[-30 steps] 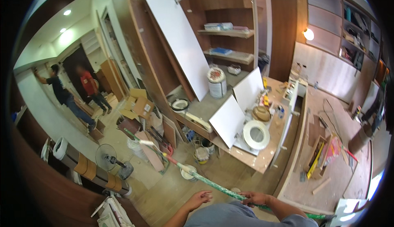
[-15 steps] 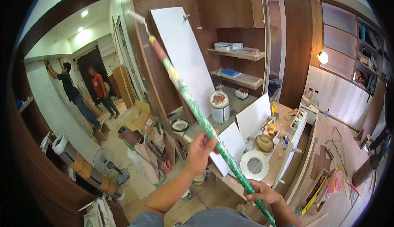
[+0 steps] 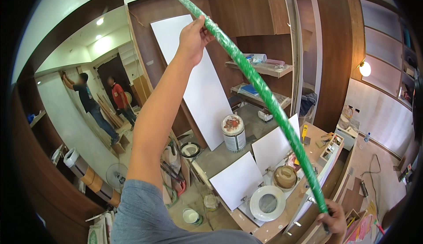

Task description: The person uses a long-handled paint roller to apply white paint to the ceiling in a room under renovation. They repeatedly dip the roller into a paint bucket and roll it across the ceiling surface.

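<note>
A long green paint roller pole, streaked with white, crosses in front of me from upper left to lower right. High up, my left hand is closed round it, the arm stretched out. My right hand grips its bottom end at the lower right. The roller end reaches the white surface at the top edge, mostly cut off by the picture. Behind the pole, a tall white panel leans against brown cabinetry. A lidded paint can with a stained top stands on the grey counter.
White panels, a round white ring and a brown roll lie on the worktop. An open white bucket stands on the floor. A fan is at the left. Two people stand in the far-left room.
The pole has risen, its roller end going up to the top edge. My left hand has moved up and away along with it; my right hand has shifted right and slightly lower.
</note>
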Demonstrator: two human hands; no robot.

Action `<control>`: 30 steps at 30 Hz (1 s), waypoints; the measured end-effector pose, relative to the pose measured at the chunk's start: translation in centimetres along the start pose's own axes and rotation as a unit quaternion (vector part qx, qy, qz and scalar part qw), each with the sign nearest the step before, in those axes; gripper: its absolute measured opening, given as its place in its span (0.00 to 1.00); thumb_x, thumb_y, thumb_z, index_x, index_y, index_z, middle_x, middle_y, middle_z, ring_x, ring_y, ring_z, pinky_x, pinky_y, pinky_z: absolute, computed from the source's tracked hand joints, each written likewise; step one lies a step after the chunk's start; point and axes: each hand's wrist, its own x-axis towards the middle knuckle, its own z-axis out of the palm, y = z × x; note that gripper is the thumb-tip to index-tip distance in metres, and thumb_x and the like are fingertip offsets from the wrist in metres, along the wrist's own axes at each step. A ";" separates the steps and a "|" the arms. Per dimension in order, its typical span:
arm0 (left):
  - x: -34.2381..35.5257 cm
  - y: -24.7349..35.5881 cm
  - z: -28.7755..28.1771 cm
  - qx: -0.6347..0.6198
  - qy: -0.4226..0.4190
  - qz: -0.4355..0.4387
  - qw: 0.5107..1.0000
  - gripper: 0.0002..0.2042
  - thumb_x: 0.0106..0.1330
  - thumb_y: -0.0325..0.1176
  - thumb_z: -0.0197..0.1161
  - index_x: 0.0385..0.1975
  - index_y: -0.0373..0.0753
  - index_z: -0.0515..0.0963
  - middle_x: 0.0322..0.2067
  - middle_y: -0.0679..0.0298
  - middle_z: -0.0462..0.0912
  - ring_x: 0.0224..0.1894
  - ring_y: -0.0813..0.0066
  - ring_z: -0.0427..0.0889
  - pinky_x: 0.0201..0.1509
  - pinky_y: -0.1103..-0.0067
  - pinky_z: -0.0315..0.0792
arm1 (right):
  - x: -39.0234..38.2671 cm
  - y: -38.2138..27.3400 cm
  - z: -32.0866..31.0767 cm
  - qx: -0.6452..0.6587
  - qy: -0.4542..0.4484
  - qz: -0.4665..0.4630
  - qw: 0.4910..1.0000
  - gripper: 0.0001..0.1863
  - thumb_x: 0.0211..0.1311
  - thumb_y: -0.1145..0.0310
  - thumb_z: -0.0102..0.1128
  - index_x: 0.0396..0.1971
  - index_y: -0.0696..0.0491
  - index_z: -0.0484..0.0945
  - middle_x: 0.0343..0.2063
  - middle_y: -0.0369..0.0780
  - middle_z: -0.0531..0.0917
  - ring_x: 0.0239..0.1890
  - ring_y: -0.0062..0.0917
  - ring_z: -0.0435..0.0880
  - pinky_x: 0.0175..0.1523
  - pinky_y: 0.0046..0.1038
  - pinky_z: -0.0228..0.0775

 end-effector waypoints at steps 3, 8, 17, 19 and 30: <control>5.2 -2.5 1.3 -0.001 -0.043 0.007 0.999 0.14 0.82 0.41 0.51 0.46 0.37 0.77 0.39 0.61 0.83 0.44 0.73 0.81 0.52 0.73 0.76 | 1.7 -2.3 -2.1 -0.084 0.069 -0.048 0.993 0.31 0.64 0.54 0.72 0.59 0.61 0.77 0.24 0.33 0.80 0.23 0.15 0.78 0.26 0.20 0.69; 11.3 -6.1 3.4 -0.037 -0.044 0.012 0.998 0.13 0.82 0.41 0.50 0.42 0.39 0.77 0.39 0.61 0.83 0.41 0.72 0.80 0.51 0.72 0.78 | 4.2 -1.1 -6.5 -0.152 0.172 -0.095 0.969 0.35 0.67 0.47 0.67 0.62 0.61 0.75 0.26 0.32 0.75 0.23 0.13 0.74 0.25 0.18 0.65; 18.4 -12.1 5.3 -0.072 -0.053 0.014 0.996 0.14 0.82 0.42 0.50 0.40 0.40 0.77 0.39 0.62 0.83 0.39 0.74 0.79 0.49 0.73 0.78 | 8.7 1.9 -8.1 -0.197 0.289 -0.120 0.929 0.40 0.62 0.49 0.72 0.67 0.59 0.72 0.25 0.29 0.70 0.21 0.10 0.66 0.25 0.16 0.55; 19.3 -13.5 5.1 -0.067 -0.054 0.002 0.996 0.14 0.83 0.42 0.50 0.41 0.40 0.77 0.40 0.61 0.84 0.40 0.74 0.79 0.50 0.72 0.78 | 10.1 2.4 -8.3 -0.186 0.283 -0.125 0.933 0.40 0.61 0.52 0.74 0.68 0.58 0.72 0.26 0.29 0.70 0.21 0.10 0.66 0.24 0.16 0.53; 19.3 -18.8 6.2 -0.033 -0.053 -0.055 0.997 0.12 0.83 0.37 0.47 0.61 0.46 0.63 0.53 0.63 0.79 0.48 0.69 0.80 0.58 0.66 0.78 | 21.1 0.0 -6.5 -0.304 0.290 -0.226 0.879 0.31 0.65 0.64 0.68 0.66 0.60 0.74 0.35 0.43 0.83 0.36 0.25 0.76 0.47 0.27 0.69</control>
